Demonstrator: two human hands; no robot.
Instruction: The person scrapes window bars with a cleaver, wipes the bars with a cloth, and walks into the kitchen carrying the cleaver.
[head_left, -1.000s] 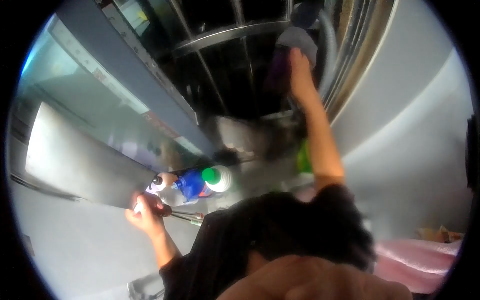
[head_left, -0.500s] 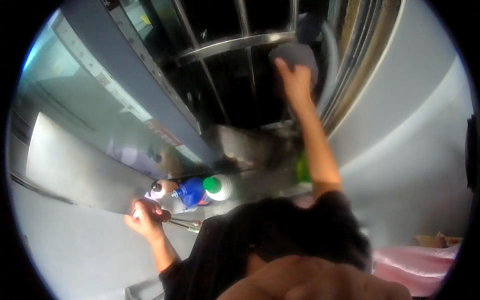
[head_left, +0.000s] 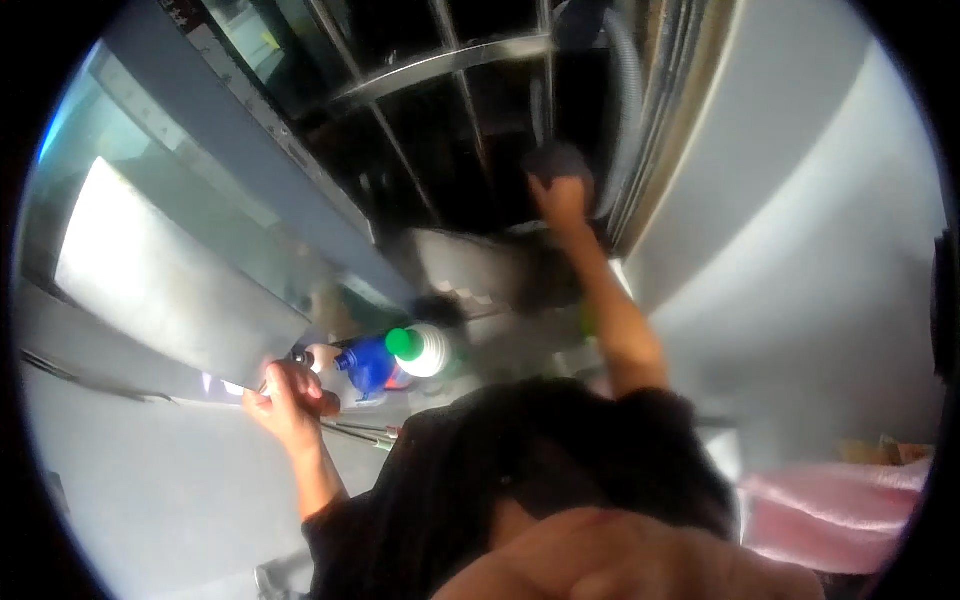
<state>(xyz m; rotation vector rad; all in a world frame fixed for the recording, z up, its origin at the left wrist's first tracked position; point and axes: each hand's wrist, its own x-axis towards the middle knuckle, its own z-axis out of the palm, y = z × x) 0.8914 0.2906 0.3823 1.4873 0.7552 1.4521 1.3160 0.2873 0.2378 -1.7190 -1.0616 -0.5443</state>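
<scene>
My right hand [head_left: 566, 204] reaches out at the window and grips a dark grey cloth [head_left: 558, 165] in front of the metal bars [head_left: 450, 65]. At the lower left my left hand [head_left: 288, 400] is closed round a brownish handle [head_left: 326, 403] that has thin metal rods beyond it. Close to that hand stand a blue bottle [head_left: 368, 364], a white bottle with a green cap [head_left: 422, 350] and a pump bottle [head_left: 318, 358], which is partly hidden.
A grey corrugated hose [head_left: 625, 110] hangs along the window's right side. The sliding glass frame [head_left: 250, 150] runs down the left. A broad white panel [head_left: 150, 270] lies beyond my left hand. A pink towel [head_left: 835, 510] is at the lower right.
My right hand and the cloth have come down and nearer, lower on the barred window. My left hand keeps its hold on the handle. The view has shifted slightly.
</scene>
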